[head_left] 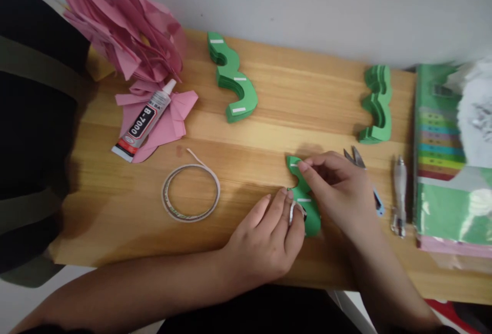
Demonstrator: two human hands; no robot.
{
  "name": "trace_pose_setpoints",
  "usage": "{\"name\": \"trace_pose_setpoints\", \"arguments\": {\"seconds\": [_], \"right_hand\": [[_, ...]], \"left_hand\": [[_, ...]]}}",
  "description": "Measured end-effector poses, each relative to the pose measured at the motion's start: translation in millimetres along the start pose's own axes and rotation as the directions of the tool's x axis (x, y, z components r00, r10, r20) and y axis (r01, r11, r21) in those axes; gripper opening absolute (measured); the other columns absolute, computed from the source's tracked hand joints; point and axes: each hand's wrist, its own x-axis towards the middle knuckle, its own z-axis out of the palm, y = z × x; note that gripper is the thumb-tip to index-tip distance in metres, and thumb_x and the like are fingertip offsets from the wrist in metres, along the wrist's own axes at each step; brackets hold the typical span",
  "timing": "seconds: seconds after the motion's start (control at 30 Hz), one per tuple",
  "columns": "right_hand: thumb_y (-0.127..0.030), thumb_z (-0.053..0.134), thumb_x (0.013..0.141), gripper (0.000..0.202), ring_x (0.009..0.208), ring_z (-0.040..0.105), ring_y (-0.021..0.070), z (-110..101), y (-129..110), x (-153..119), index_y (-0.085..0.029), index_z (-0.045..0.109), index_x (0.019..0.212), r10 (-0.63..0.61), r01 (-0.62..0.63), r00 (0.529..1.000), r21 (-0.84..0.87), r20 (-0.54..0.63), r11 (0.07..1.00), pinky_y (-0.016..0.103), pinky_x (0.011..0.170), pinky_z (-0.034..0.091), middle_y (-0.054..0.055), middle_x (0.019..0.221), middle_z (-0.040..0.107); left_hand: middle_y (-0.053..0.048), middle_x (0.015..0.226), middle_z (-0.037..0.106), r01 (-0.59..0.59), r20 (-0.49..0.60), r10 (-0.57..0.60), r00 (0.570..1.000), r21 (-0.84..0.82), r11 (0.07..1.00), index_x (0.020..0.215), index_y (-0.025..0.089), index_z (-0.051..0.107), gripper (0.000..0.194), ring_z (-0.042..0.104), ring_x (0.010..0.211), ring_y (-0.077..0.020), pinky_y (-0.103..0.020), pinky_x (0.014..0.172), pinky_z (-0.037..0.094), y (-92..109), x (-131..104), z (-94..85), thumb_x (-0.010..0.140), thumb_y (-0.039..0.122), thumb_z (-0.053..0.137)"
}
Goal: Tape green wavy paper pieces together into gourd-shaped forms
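A wavy green paper piece [313,221] with white strips on it lies on the wooden table in front of me. My left hand [271,234] rests at its left edge, fingers bent together around a small whitish item that I cannot make out clearly. My right hand [338,183] pinches the upper end of the green piece, thumb by the top white strip. Farther back stands a stack of green wavy shapes [248,96] with white strips on top. Another green stack [380,108] is at the back right.
Pink paper pieces [154,32] and a glue tube [144,121] are at the left, a tape roll [165,201] left of my hands. Scissors [359,157], a pen [400,190] and a green paper pack [453,206] lie rightward. A dark bag [34,119] borders the table [115,226].
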Motion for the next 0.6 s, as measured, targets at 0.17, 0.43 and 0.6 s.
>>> {"name": "trace_pose_setpoints", "arguments": {"seconds": [0.17, 0.43, 0.6], "right_hand": [[-0.035, 0.065, 0.08, 0.019, 0.053, 0.054, 0.0116, 0.6, 1.1, 2.5, -0.019, 0.069, 0.071, -0.008, 0.007, 1.0, -0.069, -0.007, 0.998, 0.025, 0.049, 0.043, 0.003, 0.068, 0.065], [-0.03, 0.065, 0.08, 0.016, 0.05, 0.049, 0.0099, 2.3, -0.6, 1.6, -0.019, 0.068, 0.069, -0.066, 0.059, 0.997, -0.171, -0.038, 0.983, 0.024, 0.046, 0.039, 0.001, 0.064, 0.062], [-0.03, 0.065, 0.08, 0.015, 0.048, 0.047, 0.0094, 2.2, -0.3, -0.2, -0.019, 0.067, 0.07, -0.053, 0.045, 0.998, -0.169, -0.04, 0.985, 0.024, 0.045, 0.038, 0.001, 0.063, 0.06]], "left_hand": [[-0.015, 0.111, 0.072, -0.005, 0.003, 0.005, 1.0, -0.002, 1.0, 0.108, 0.005, 0.065, 0.025, 0.067, 0.109, -0.0254, -0.035, 0.09, 0.056, -0.3, 1.1, -0.3, 0.094, 0.016, 0.048], [-0.015, 0.111, 0.072, -0.012, 0.009, 0.012, 1.0, -0.01, 1.0, 0.107, 0.004, 0.066, 0.025, 0.067, 0.11, -0.0265, -0.035, 0.089, 0.057, -1.7, 1.5, -1.4, 0.093, 0.015, 0.048], [-0.016, 0.112, 0.072, -0.004, 0.009, 0.004, 1.0, -0.016, 1.0, 0.108, 0.004, 0.065, 0.025, 0.066, 0.111, -0.0267, -0.036, 0.09, 0.057, -0.9, 0.5, -0.6, 0.094, 0.016, 0.048]]}}
